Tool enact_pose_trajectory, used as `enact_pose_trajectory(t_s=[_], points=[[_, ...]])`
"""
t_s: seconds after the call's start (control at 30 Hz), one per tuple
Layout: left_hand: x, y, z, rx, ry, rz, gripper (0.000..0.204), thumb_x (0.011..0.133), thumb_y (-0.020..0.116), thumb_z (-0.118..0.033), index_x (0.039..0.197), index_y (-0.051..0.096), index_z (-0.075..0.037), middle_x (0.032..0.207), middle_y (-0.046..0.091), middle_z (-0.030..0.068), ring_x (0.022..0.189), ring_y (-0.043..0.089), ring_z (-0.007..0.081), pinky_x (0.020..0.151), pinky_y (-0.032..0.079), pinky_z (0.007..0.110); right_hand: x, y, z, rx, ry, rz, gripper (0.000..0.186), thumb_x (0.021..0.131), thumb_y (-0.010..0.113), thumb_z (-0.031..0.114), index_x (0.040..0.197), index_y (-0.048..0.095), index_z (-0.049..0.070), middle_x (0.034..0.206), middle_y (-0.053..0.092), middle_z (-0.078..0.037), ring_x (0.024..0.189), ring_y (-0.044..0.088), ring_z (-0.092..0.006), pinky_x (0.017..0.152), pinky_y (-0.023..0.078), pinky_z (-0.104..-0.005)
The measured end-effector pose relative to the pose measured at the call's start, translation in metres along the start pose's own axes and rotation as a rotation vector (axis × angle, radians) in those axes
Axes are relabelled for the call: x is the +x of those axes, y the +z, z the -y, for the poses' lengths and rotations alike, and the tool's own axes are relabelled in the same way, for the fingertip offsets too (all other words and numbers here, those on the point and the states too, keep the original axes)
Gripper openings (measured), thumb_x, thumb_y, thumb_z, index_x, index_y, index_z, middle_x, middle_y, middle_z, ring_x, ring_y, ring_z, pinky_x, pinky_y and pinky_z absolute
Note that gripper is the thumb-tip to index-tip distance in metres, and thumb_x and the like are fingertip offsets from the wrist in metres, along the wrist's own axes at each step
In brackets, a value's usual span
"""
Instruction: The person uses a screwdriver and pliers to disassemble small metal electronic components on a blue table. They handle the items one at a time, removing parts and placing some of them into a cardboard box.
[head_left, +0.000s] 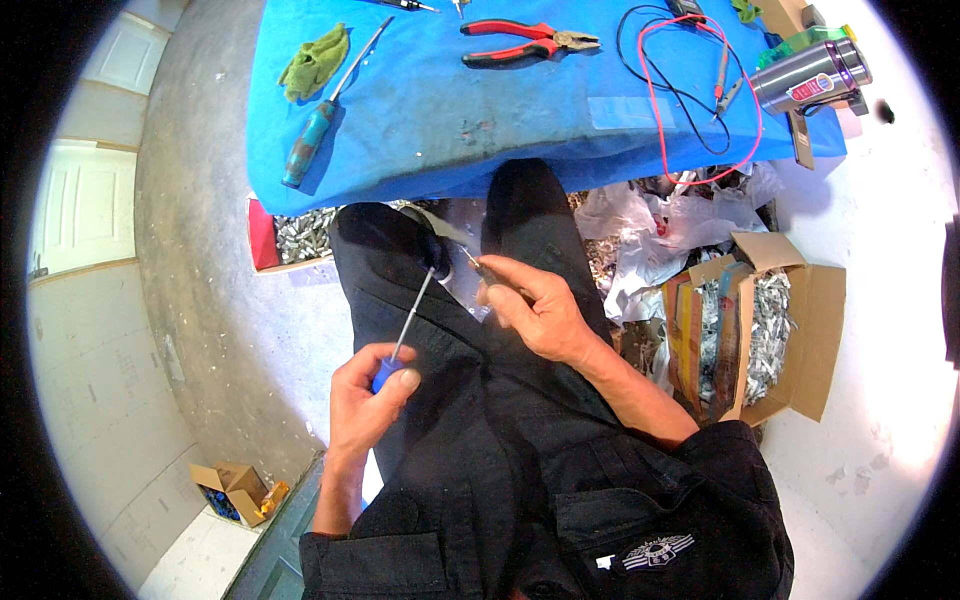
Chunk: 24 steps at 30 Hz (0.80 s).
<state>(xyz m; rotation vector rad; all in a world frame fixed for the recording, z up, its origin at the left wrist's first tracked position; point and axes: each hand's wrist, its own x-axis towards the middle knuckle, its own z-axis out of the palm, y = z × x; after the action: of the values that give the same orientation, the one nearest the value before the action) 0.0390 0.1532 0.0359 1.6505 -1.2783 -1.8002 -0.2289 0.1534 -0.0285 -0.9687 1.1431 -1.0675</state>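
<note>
Holding a small screwdriver (410,325) by its blue handle, our left hand (365,405) sits low in the middle of the frame, with the fingers curled tight around it. We see its thin metal shaft pointing up and a little to the right, over our black trousers (470,420). Our right hand (535,310) is just beside it, a bit higher and to the right, and it pinches a tiny dark part (480,268) between the thumb and fingers. The tip of the screwdriver comes close to that small part, but we cannot tell if they touch. Above our knees, across the top of the frame, is a table with a blue cloth (500,110). On it, at the upper left, lie a green rag (314,62) and a long screwdriver with a teal handle (318,125). Red pliers (525,42) lie at the top middle. Red and black wires (690,90) loop at the upper right, next to a shiny metal can (810,76). Under the table, at the right of the frame, an open cardboard box (790,335) holds silvery metal bits, with crumpled white plastic bags (660,225) near it. A small open box (235,490) sits on the floor at the lower left.
</note>
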Motion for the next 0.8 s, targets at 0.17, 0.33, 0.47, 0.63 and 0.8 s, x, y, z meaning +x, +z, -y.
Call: enact_pose_trajectory(t_s=[0.17, 0.33, 0.47, 0.63, 0.8], points=[[0.023, 0.043, -0.025, -0.109, 0.096, -0.155, 0.019, 0.094, 0.076, -0.012, 0.109, 0.072, -0.002, 0.077, 0.063, -0.0050, 0.064, 0.054, 0.0025, 0.057, 0.042, 0.019, 0.000, 0.010, 0.004, -0.075, -0.076, -0.008, 0.038, 0.099, 0.065, 0.012, 0.134, 0.062, -0.002, 0.111, 0.074, -0.015, 0.098, 0.070, -0.0188, 0.086, 0.054, -0.0322], [0.041, 0.065, -0.028, -0.094, 0.198, -0.168, 0.017, 0.095, 0.075, -0.011, 0.109, 0.072, -0.001, 0.080, 0.063, -0.0053, 0.072, 0.055, 0.0023, 0.064, 0.044, 0.019, 0.000, 0.012, 0.003, -0.198, -0.232, -0.012, 0.040, 0.097, 0.068, 0.012, 0.132, 0.063, -0.004, 0.125, 0.070, -0.022, 0.113, 0.069, -0.0295, 0.096, 0.053, -0.0367], [0.046, 0.070, -0.027, -0.083, 0.207, -0.178, 0.014, 0.096, 0.074, -0.014, 0.103, 0.071, -0.001, 0.077, 0.062, -0.0058, 0.067, 0.054, 0.0022, 0.060, 0.043, 0.020, 0.000, 0.013, 0.004, -0.189, -0.250, 0.000, 0.041, 0.096, 0.068, 0.012, 0.132, 0.062, -0.005, 0.126, 0.069, -0.022, 0.115, 0.069, -0.0314, 0.097, 0.052, -0.0374], [0.052, 0.072, -0.022, -0.136, 0.191, -0.179, 0.016, 0.098, 0.072, -0.016, 0.102, 0.069, -0.002, 0.073, 0.060, -0.0056, 0.062, 0.053, 0.0031, 0.056, 0.042, 0.020, 0.003, 0.014, 0.005, -0.211, -0.297, -0.007, 0.040, 0.095, 0.069, 0.012, 0.132, 0.063, -0.005, 0.120, 0.070, -0.021, 0.109, 0.069, -0.0314, 0.094, 0.053, -0.0375], [0.054, 0.073, -0.023, -0.155, 0.172, -0.171, 0.015, 0.100, 0.069, -0.018, 0.098, 0.066, -0.003, 0.070, 0.058, -0.0050, 0.060, 0.052, 0.0032, 0.053, 0.040, 0.021, 0.005, 0.013, 0.006, -0.239, -0.333, 0.004, 0.039, 0.094, 0.069, 0.009, 0.130, 0.063, -0.004, 0.113, 0.070, -0.019, 0.102, 0.069, -0.0307, 0.090, 0.053, -0.0372]])
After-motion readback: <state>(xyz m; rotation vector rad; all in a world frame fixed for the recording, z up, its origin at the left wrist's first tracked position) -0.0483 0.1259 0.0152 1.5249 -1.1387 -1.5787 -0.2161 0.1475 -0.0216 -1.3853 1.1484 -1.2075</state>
